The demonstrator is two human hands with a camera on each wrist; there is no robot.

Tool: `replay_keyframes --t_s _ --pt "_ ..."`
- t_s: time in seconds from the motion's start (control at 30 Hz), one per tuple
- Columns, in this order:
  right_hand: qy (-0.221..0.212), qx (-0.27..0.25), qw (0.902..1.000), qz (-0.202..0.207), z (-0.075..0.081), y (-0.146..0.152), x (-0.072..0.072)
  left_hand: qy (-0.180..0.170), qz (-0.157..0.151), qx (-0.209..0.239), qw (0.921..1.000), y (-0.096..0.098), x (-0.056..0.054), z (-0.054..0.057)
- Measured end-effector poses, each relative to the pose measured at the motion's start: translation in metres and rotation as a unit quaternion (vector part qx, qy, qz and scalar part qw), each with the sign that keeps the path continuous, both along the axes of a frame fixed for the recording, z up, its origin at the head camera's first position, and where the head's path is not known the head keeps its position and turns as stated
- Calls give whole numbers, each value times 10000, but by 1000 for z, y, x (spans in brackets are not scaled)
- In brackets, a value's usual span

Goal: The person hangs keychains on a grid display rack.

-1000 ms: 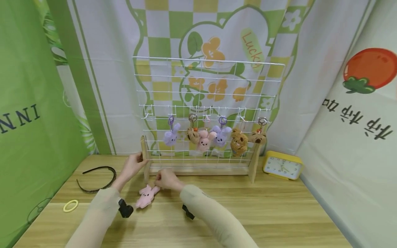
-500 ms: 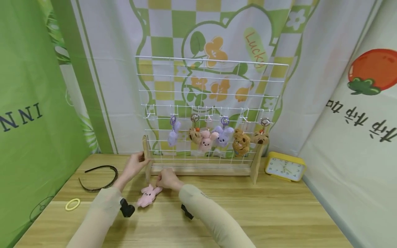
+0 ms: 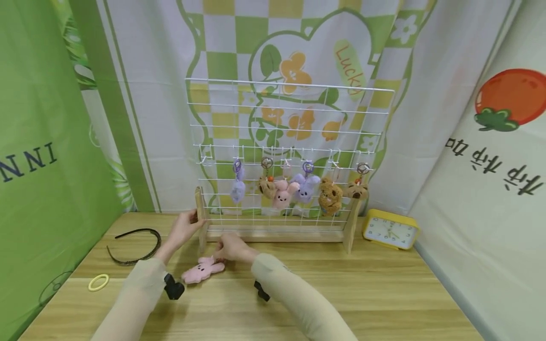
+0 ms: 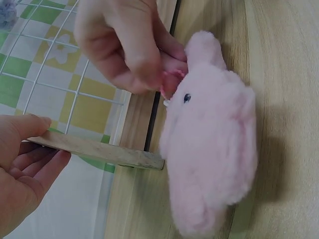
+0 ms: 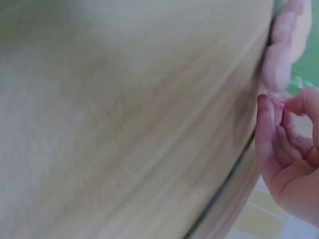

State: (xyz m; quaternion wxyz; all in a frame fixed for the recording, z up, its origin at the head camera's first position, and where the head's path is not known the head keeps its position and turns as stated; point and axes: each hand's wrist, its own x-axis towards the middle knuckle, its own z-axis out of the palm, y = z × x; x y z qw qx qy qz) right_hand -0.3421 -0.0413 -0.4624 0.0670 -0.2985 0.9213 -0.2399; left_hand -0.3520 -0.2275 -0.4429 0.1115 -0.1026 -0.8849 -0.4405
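Observation:
In the head view, my left hand [image 3: 182,232] grips the left wooden upright [image 3: 199,222] of a white wire grid rack [image 3: 294,128]. The left wrist view shows thumb and fingers on either side of that upright [image 4: 99,150]. My right hand [image 3: 233,248] pinches the pink cord loop [image 4: 172,82] of a pink plush bunny [image 3: 202,271]. The bunny [image 4: 212,134] hangs by its loop in front of the rack's left foot, low over the table. The right wrist view shows the pinching right hand [image 5: 294,164], with the cord [image 5: 275,98] between thumb and fingers.
Several plush keychains hang on rack hooks, among them a purple bunny [image 3: 238,189], a pink one [image 3: 282,195] and a brown bear [image 3: 330,196]. A yellow clock [image 3: 390,229] stands right. A black headband [image 3: 158,244] and yellow ring [image 3: 99,282] lie left on the table [image 3: 362,293].
The pink bunny has tipped from slanted to nearly level, its ears now pointing right. The right hand has shifted slightly. The leftmost hanging purple bunny has turned. The left hand stays on the upright.

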Motion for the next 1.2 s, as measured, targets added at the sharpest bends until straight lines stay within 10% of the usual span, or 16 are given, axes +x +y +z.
replay_keyframes --t_s 0.17,0.73,1.2 --pt "-347 -436 9981 271 16 8 3 64 -64 76 9999 0 -1 -1" --pt "434 -703 9890 1226 75 37 21 128 -124 58 9998 1 1 2" --pt "1021 -1292 9815 976 147 56 33 43 -158 25 9999 1 1 2"
